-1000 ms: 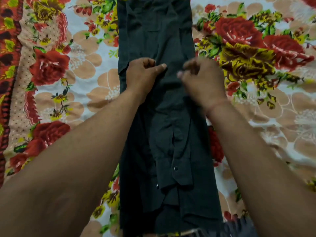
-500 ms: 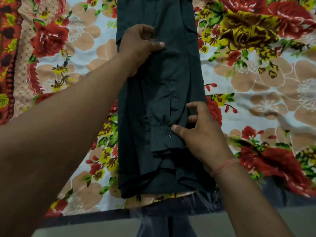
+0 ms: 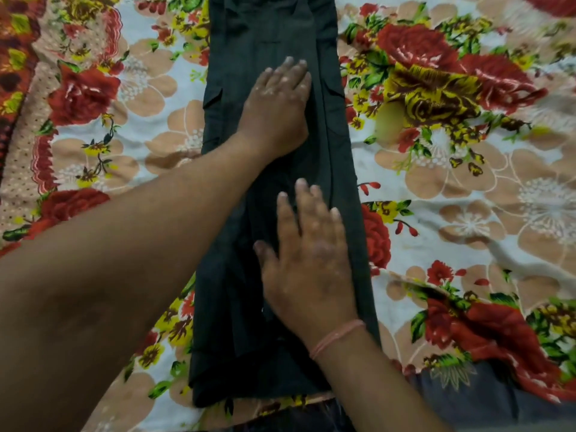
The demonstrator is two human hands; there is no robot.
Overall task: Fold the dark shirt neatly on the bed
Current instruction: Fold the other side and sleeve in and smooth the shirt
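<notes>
Both hands have moved from pinching to pressing: left hand [image 3: 277, 98] and right hand [image 3: 307, 263] lie flat, fingers spread wide and gripping nothing, likely smoothing the dark shirt [image 3: 274, 353] stretched lengthwise along the bed [image 3: 467, 188].

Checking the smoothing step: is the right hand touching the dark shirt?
Touching. The head view shows the right hand lying flat, fingers spread, on the dark shirt, no gap visible under the palm.

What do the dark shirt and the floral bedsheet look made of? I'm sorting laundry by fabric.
Dark shirt: thin woven cloth, perhaps cotton or a blend; matte, with soft creases.
Floral bedsheet: printed woven fabric, likely cotton or polyester; mostly matte and lightly rumpled.
</notes>
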